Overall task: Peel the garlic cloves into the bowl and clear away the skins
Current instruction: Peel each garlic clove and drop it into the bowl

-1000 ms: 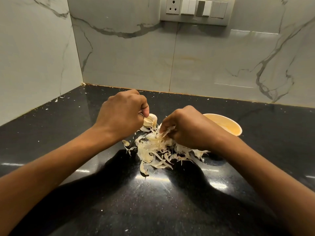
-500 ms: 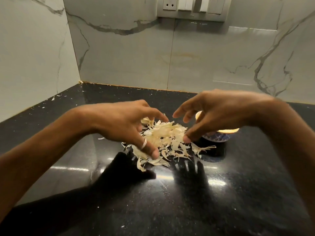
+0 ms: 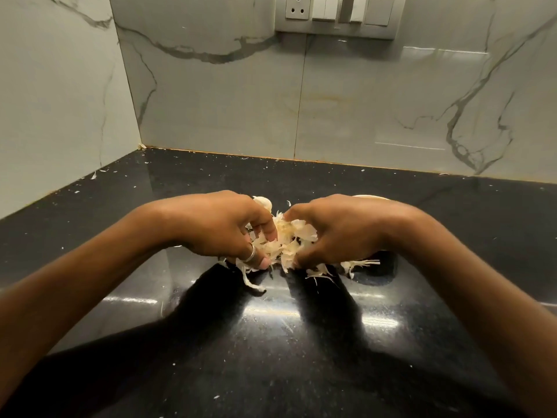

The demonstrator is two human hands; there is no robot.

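- The garlic skins (image 3: 289, 241) lie in a pale, papery heap at the middle of the frame, on the black counter (image 3: 271, 357).
- The left hand (image 3: 220, 227) comes in from the lower left and closes on the heap's left side. Its fingers (image 3: 267, 230) are curled into the skins and hold a bunch of them.
- A ring (image 3: 249, 253) sits on the lowest digit of that hand, which presses against the near edge of the heap.
- The right hand (image 3: 343, 230) comes in from the lower right and mirrors it, with curled fingers gripping the right side of the heap.
- A few loose strips (image 3: 360, 263) trail out onto the counter just below and to the right of the right hand.
- A pale rounded lump (image 3: 262, 202) shows just behind the left hand. It is probably a piece of garlic, but most of it is hidden.
- Only a thin sliver of the bowl (image 3: 369, 196) shows, as a light rim behind the right hand.
- Tiny white flecks (image 3: 93, 175) dot the counter, mostly toward the left edge and the back.
- Grey-veined marble walls (image 3: 226, 101) meet at a corner in the upper left of the frame.
- A switch plate (image 3: 337, 16) with a socket is at the top, right of centre.
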